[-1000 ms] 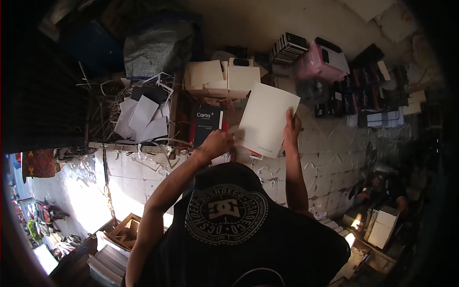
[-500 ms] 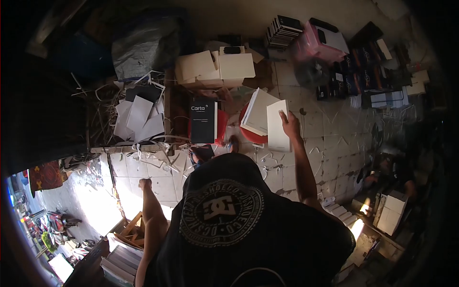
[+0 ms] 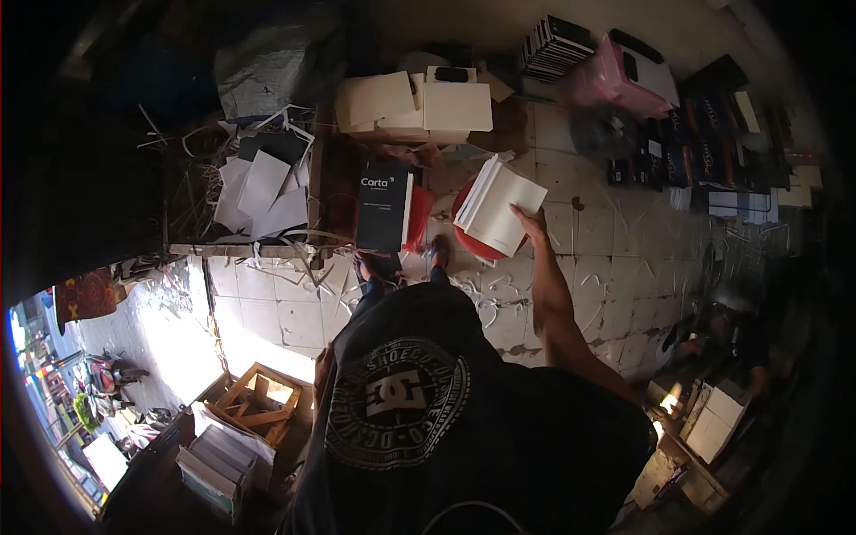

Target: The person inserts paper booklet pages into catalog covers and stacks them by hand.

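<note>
My right hand (image 3: 528, 220) grips the right edge of an open-looking, cream-paged book (image 3: 504, 209), which lies over other white sheets or books on a round red stool (image 3: 464, 241). To the left, a black book marked "Carta" (image 3: 382, 212) rests on another red seat (image 3: 417, 218), and neither hand touches it. Close against the left side of the black shirt is my left hand (image 3: 323, 364); its fingers are in shadow and partly hidden, so their pose is unclear.
A wooden bin of paper scraps (image 3: 259, 201) stands left, with cream card stacks (image 3: 457, 107) behind. Dark books (image 3: 555, 49), a pink-wrapped bundle (image 3: 624, 76) and packs (image 3: 704, 147) line the back right. A wooden frame (image 3: 259, 401) sits lower left. Another person (image 3: 727, 334) is at far right.
My right hand has moved left and slightly down toward the stool, bringing its book onto the pile. My left hand has drawn in beside the body. The view has shifted slightly.
</note>
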### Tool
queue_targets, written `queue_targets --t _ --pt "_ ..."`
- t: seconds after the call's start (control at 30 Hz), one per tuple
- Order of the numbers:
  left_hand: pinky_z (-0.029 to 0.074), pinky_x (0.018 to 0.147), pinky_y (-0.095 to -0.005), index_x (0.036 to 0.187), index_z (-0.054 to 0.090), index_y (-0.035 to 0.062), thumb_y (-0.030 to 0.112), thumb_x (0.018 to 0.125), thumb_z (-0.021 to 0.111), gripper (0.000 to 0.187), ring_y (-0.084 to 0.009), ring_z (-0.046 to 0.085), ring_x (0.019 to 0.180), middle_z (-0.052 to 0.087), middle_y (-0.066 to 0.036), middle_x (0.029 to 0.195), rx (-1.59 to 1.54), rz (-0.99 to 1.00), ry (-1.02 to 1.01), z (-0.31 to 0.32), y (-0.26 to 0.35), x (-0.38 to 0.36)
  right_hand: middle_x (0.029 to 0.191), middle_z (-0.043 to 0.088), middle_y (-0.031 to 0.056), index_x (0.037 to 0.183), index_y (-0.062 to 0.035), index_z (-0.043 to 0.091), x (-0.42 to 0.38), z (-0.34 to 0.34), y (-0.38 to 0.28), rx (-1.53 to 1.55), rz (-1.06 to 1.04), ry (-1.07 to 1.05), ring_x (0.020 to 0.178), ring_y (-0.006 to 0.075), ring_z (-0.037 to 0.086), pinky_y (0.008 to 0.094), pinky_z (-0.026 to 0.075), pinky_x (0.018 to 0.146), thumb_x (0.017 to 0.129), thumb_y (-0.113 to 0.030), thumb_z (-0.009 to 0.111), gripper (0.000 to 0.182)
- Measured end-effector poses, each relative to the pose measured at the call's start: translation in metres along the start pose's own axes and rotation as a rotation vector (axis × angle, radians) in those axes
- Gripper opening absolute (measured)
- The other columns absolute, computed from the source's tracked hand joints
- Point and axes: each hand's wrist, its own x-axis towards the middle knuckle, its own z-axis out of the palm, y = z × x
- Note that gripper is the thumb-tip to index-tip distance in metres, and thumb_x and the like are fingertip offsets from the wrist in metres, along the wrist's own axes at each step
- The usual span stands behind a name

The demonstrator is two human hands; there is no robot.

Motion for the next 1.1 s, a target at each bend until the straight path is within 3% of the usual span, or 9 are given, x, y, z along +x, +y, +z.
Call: queue_targets --t 0.33,0.47,0.53,0.63,0.77,0.83,0.97,1.03,1.1 --pt "0.047 0.055 -0.0288 0.093 0.068 0.0012 0.047 0.095 0.047 0.051 -0.0166 0.064 0.063 0.068 -0.01 0.072 0.261 -0.011 0.066 -0.004 -0.104 0.018 0.127 0.052 0.0244 0.142 0.0035 0.025 -0.046 0.033 -0.019 0.018 0.211 0.263 0.116 0.0394 0.052 0.0448 0.043 0.098 0.064 -0.049 0.082 0.111" --pt "0.046 0.054 -0.0287 0.095 0.068 0.0011 0.049 0.095 0.047 0.052 -0.0162 0.064 0.064 0.067 -0.009 0.072 0.424 0.22 0.29 -0.04 -0.107 0.065 0.125 0.051 0.0266 0.139 0.0062 0.03 -0.076 0.055 -0.082 -0.351 -0.089 0.607 0.113 0.0447 0.049 0.0478 0.041 0.096 0.064 -0.054 0.081 0.109" --pt "0.049 0.053 -0.0299 0.101 0.064 -0.0042 0.043 0.095 0.049 0.05 -0.0187 0.065 0.062 0.068 -0.016 0.076 -0.043 0.072 0.166 -0.06 -0.031 0.065 0.12 0.052 0.0238 0.133 0.0046 0.039 -0.101 0.106 -0.119 -0.293 -0.438 0.548 0.108 0.0371 0.052 0.0443 0.043 0.092 0.064 -0.051 0.083 0.099" --pt "0.049 0.06 -0.0293 0.104 0.062 -0.0038 0.042 0.095 0.05 0.048 -0.0172 0.063 0.065 0.066 -0.012 0.075 -0.122 0.188 0.116 -0.081 0.055 0.075 0.114 0.053 0.0218 0.124 0.0076 0.045 -0.129 0.22 -0.116 -0.132 -0.422 0.056 0.104 0.0334 0.053 0.0414 0.044 0.089 0.061 -0.05 0.085 0.094" --pt "0.049 0.063 -0.0307 0.105 0.061 -0.0051 0.042 0.094 0.051 0.049 -0.0182 0.065 0.071 0.068 -0.014 0.079 0.064 0.322 0.074 -0.099 0.11 0.074 0.123 0.053 0.0278 0.127 0.0085 0.046 -0.136 0.291 -0.133 -0.209 0.104 -0.342 0.117 0.0398 0.052 0.0459 0.046 0.091 0.055 -0.074 0.073 0.113" --pt "0.049 0.063 -0.0314 0.105 0.061 -0.0057 0.04 0.094 0.053 0.047 -0.0194 0.065 0.071 0.069 -0.013 0.081 0.031 0.33 0.08 -0.11 0.108 0.069 0.115 0.061 0.0268 0.12 0.0072 0.054 -0.133 0.33 -0.104 -0.49 0.061 -0.04 0.106 0.0403 0.061 0.0464 0.049 0.089 0.056 -0.076 0.071 0.107" --pt "0.05 0.064 -0.032 0.106 0.062 -0.0033 0.034 0.094 0.055 0.04 -0.0202 0.066 0.071 0.069 -0.013 0.08 0.089 0.252 0.11 -0.132 0.062 0.077 0.098 0.068 0.0223 0.104 0.0028 0.066 -0.12 0.301 -0.089 -0.291 0.228 -0.208 0.093 0.0378 0.066 0.0451 0.052 0.081 0.062 -0.065 0.075 0.08" --pt "0.051 0.064 -0.0324 0.106 0.062 -0.003 0.033 0.094 0.055 0.039 -0.0208 0.067 0.07 0.069 -0.013 0.079 0.2 0.222 0.12 -0.139 0.034 0.094 0.092 0.069 0.0227 0.096 0.0016 0.068 -0.113 0.304 -0.057 -0.245 -0.138 -0.052 0.088 0.0401 0.066 0.0461 0.052 0.079 0.071 -0.057 0.073 0.064" --pt "0.053 0.065 -0.0319 0.103 0.064 -0.0017 0.03 0.094 0.056 0.034 -0.0213 0.068 0.071 0.069 -0.014 0.079 0.288 0.368 0.131 -0.139 0.056 0.088 0.089 0.068 0.0241 0.096 0.0021 0.067 -0.115 0.298 -0.068 -0.463 -0.186 -0.043 0.085 0.0425 0.065 0.047 0.052 0.076 0.078 -0.051 0.069 0.056"
